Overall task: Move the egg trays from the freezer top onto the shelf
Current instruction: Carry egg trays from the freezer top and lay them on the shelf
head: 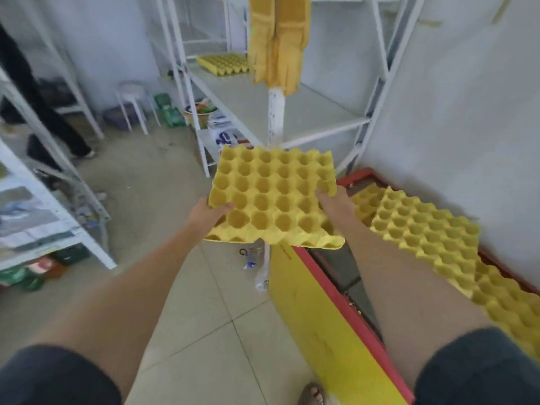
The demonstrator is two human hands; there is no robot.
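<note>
I hold a yellow egg tray (274, 197) flat in front of me, cups up, above the floor by the freezer's corner. My left hand (209, 213) grips its left edge and my right hand (334, 201) grips its right edge. More yellow egg trays (429, 229) lie in a row on the red-rimmed freezer top (330, 290) at my right. The white metal shelf (295, 112) stands straight ahead, with one egg tray (223, 64) resting at its far left end.
Yellow trays (277, 39) hang from the shelf's front post. A white stool (131, 103), green crates and a bucket sit on the floor to the left. Another white rack (43, 206) is at my left, with a person's dark legs (35, 92) behind it.
</note>
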